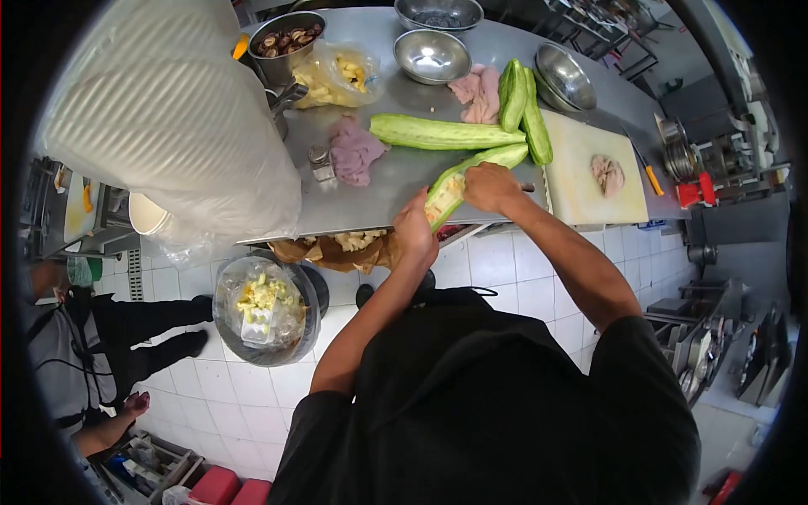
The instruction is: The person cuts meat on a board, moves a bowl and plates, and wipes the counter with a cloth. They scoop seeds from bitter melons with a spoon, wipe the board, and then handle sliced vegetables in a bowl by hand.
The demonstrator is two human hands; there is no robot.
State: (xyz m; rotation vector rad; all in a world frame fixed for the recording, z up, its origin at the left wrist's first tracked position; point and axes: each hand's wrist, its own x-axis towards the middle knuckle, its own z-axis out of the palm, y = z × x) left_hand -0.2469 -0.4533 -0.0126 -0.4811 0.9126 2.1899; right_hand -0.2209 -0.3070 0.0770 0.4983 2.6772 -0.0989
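Observation:
A long, pale-green peeled gourd [503, 155] slants across the front edge of the steel table, its near end opened to show whitish pulp and seeds. My left hand [414, 225] grips its near end from the left side. My right hand [492, 187] is closed in a fist over the opened part; what it holds, if anything, is hidden. Just beyond lies another peeled gourd [442, 131], and two more pieces of gourd [513, 97] rest at its right end. A short dark handle-like end [528, 187] shows beside my right wrist.
On the right, a white cutting board [581, 160] carries a crumpled cloth [608, 175], with an orange-handled knife [653, 178] beside it. Steel bowls [432, 57] line the back. A lined waste bin [310, 313] stands below left, near another person [67, 337]. Stacked white containers [168, 118] rise at left.

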